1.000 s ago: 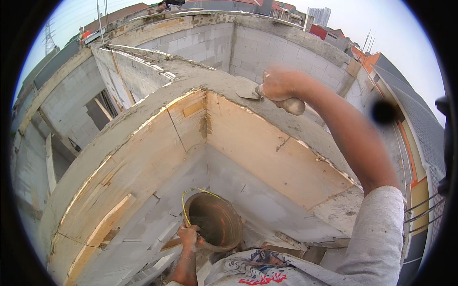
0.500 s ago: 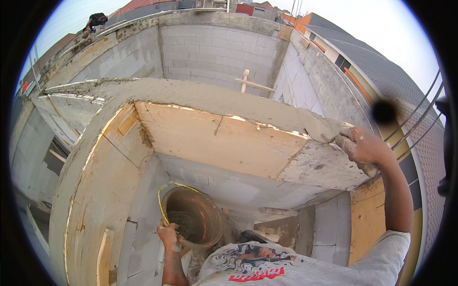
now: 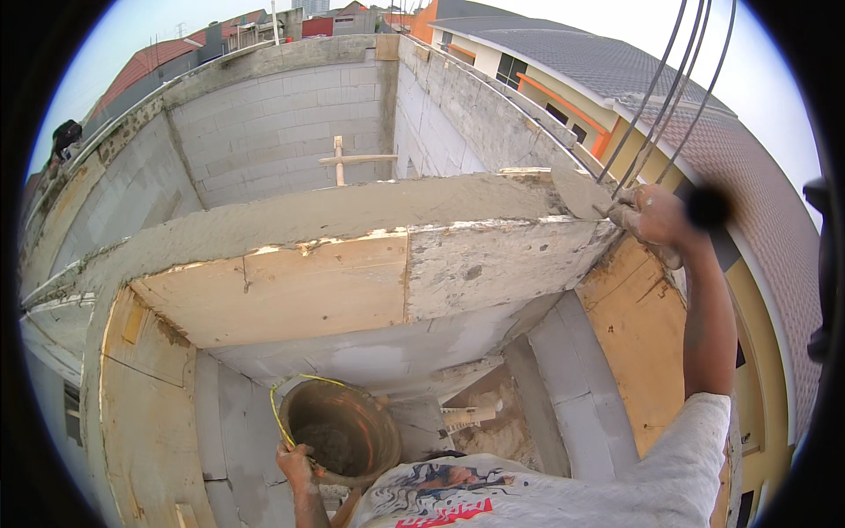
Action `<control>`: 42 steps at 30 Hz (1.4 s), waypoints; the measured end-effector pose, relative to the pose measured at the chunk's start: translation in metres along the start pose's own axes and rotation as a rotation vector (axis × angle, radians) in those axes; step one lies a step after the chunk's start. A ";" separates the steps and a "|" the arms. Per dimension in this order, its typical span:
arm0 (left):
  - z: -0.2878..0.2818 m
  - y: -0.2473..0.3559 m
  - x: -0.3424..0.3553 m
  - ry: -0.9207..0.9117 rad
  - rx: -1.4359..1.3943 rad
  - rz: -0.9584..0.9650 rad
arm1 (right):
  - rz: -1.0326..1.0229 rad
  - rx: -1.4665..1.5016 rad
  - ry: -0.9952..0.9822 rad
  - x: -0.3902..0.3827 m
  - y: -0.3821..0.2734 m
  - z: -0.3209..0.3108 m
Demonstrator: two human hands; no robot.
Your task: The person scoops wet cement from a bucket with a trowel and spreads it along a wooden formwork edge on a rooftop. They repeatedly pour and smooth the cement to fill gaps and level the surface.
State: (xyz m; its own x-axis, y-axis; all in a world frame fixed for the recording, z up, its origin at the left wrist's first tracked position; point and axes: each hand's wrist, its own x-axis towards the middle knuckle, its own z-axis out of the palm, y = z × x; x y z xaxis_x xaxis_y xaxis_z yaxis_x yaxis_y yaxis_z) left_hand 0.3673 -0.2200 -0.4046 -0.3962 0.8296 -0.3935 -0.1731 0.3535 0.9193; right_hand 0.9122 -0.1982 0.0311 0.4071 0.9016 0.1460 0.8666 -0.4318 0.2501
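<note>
My right hand [image 3: 656,216] is closed round the grip of a trowel, most of which the fingers hide. The trowel's flat grey blade [image 3: 578,192] lies against the wet concrete top [image 3: 378,207] of a long beam, near its right end. Low in front of me, my left hand [image 3: 297,466] grips the near left rim of a round dark bucket [image 3: 385,431], beside its yellow handle [image 3: 278,412]. Grey mortar [image 3: 330,444] sits in the bottom of the bucket. Plywood formwork [image 3: 290,295] and a grey mottled board [image 3: 493,268] face the beam's near side.
Several upright steel bars [image 3: 656,97] rise beside my right hand at the beam's end. Beyond the beam is a deep room of pale block walls [image 3: 273,114], with a wooden cross-piece [image 3: 340,160]. A tiled roof [image 3: 748,176] stands to the right. Another person [image 3: 66,136] crouches on the far left wall.
The view has swung to the right. My right hand and trowel have moved along the beam to its end by the steel bars. My left hand keeps hold of the bucket.
</note>
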 end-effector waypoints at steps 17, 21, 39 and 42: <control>0.060 0.014 -0.043 -0.281 0.009 0.066 | -0.341 0.892 0.053 -0.125 -0.075 0.150; 0.064 0.026 -0.056 -0.299 0.107 0.053 | -0.610 0.362 -0.707 -0.176 -0.148 0.227; 0.052 0.137 -0.081 -0.533 0.153 0.286 | -1.180 0.459 -0.145 -0.220 -0.293 0.205; 0.047 0.136 -0.085 -0.474 0.122 0.274 | -1.125 0.414 -0.354 -0.177 -0.254 0.176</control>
State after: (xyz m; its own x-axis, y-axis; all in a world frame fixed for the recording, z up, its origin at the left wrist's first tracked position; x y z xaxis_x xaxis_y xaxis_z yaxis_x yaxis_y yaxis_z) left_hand 0.4203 -0.2225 -0.2460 0.0413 0.9918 -0.1211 -0.0040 0.1214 0.9926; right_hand 0.6711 -0.2440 -0.2271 -0.6179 0.7504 -0.2348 0.7838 0.5640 -0.2601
